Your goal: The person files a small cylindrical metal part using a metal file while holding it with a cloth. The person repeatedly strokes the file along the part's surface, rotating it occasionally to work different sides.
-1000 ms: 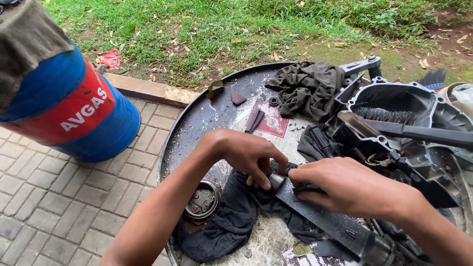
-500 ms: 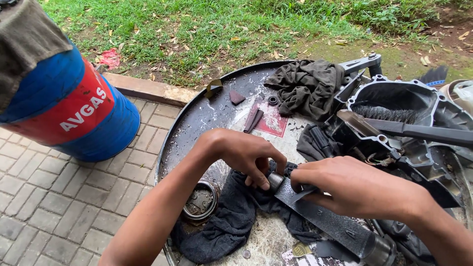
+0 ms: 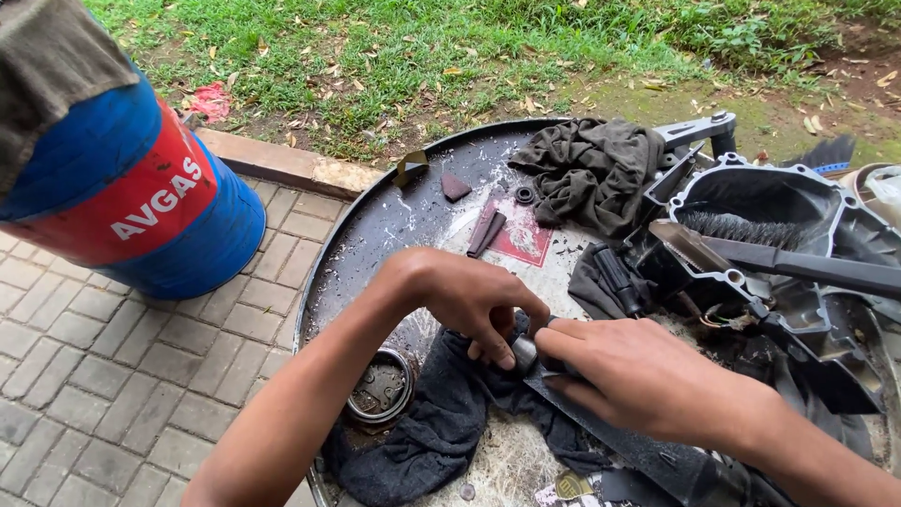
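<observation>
My left hand (image 3: 469,302) and my right hand (image 3: 638,376) meet over a dark rag (image 3: 441,427) on a round black metal tray (image 3: 375,225). Both pinch a small grey metal part (image 3: 525,354) between their fingertips. The right hand also lies on a long flat dark metal piece (image 3: 648,453) that runs toward the lower right. Just left of the hands a round metal tin (image 3: 380,387) sits on the rag's edge.
A black engine cover (image 3: 779,244) with a brush (image 3: 741,246) in it fills the tray's right side. A grey-green rag (image 3: 591,169) lies at the back. A blue and red drum (image 3: 131,188) stands left on brick paving. Grass lies beyond.
The hands stay together over the rag; the fingers shift slightly on the small part. Nothing else moved.
</observation>
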